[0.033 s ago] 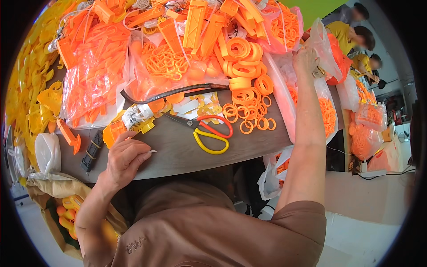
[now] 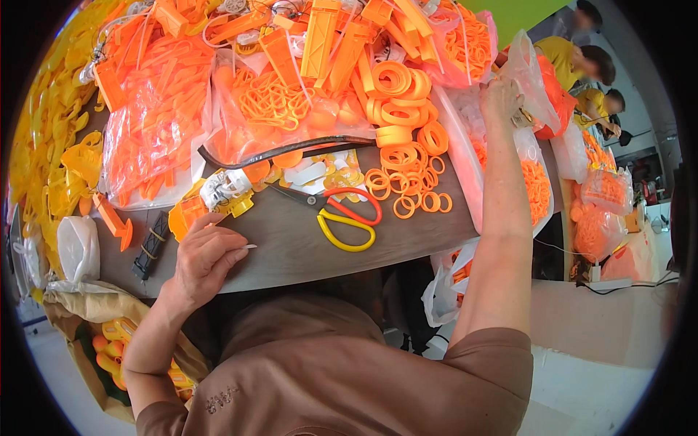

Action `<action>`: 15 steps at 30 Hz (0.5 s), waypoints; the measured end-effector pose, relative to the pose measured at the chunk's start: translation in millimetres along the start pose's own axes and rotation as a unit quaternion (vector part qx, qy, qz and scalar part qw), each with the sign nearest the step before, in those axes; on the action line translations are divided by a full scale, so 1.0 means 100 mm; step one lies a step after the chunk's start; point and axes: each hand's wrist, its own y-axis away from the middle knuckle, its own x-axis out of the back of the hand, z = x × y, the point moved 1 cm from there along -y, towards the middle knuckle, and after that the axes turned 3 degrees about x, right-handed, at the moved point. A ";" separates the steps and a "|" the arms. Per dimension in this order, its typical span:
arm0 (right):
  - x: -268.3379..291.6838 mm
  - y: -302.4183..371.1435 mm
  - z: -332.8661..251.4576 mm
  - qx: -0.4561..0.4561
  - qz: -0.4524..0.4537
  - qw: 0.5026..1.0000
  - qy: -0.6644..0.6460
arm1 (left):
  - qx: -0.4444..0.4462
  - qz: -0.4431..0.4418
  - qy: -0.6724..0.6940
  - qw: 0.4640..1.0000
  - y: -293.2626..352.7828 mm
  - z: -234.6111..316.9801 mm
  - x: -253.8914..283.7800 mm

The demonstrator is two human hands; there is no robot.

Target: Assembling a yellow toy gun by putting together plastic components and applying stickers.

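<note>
My left hand [image 2: 209, 256] is closed above the table's front edge. A thin white piece [image 2: 251, 246] sticks out past the thumb tip. Just beyond the fingers lies an orange and yellow plastic assembly with a white mechanism [image 2: 224, 187]. My right hand [image 2: 502, 100] reaches far to the right among plastic bags; its fingers are largely hidden there. A clear plastic bag [image 2: 525, 69] touches the area beside it. Scissors [image 2: 349, 229] with one red and one yellow handle lie on the table between my hands, blades pointing left.
Orange rings [image 2: 398, 156] are heaped right of centre. Behind them stand orange plastic housings [image 2: 320, 40] and a bag of orange strips [image 2: 156, 123]. A black curved strip [image 2: 291, 149] lies across. A dark banded part [image 2: 150, 245] is at left, a paper bag [image 2: 87, 305] below. People sit far right.
</note>
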 end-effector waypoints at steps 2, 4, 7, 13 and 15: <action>0.04 0.01 0.02 -0.020 0.030 0.999 -0.013 | 0.005 -0.008 0.005 1.000 0.00 0.01 0.02; 0.13 0.01 0.15 -0.020 0.028 0.996 -0.078 | 0.012 0.001 0.018 1.000 0.01 0.02 0.03; 0.55 0.27 -0.04 -0.042 0.049 0.917 -0.394 | 0.051 0.014 0.050 0.997 0.04 0.00 0.05; 1.66 1.68 -1.35 -0.064 -0.287 0.391 -0.872 | 0.088 0.061 0.120 0.987 0.00 0.02 0.10; 1.79 2.04 -1.78 -0.053 -0.361 0.232 -0.902 | 0.123 0.047 0.148 0.980 0.01 0.00 0.09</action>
